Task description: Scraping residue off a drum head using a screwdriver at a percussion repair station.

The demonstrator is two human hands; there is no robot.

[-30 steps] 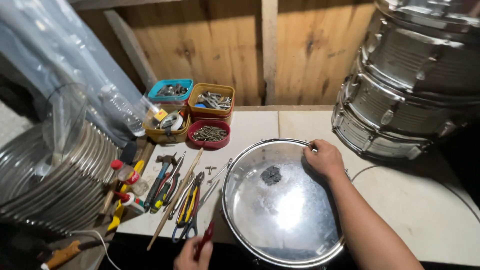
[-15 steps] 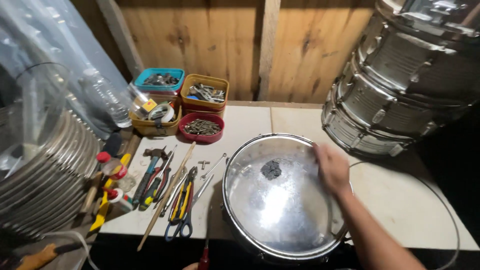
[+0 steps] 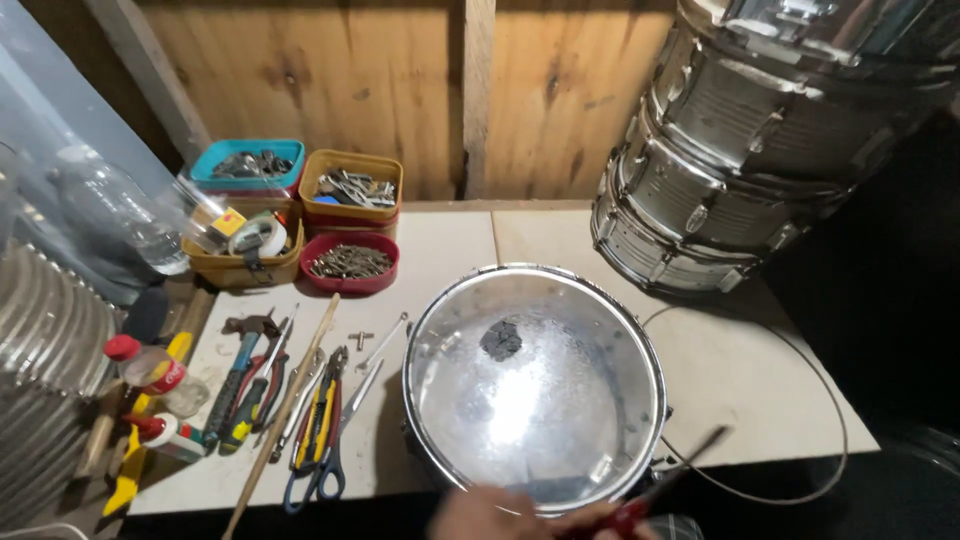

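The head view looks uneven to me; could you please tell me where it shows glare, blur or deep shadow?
In the head view, glare washes the middle of the drum; the hand and red-handled tool at the bottom edge are motion-blurred; the right side beyond the table falls into black shadow; the hand tools stay sharp.

My worktop [image 3: 450,245] is pale board in two panels. On it sits a shiny drum [image 3: 535,385] near the front, with a wire hoop [image 3: 800,400] just right of it. Stacked drums [image 3: 740,160] stand at the back right. Small trays [image 3: 300,215] of hardware sit back left, and hand tools [image 3: 290,400] lie in a row at the left.
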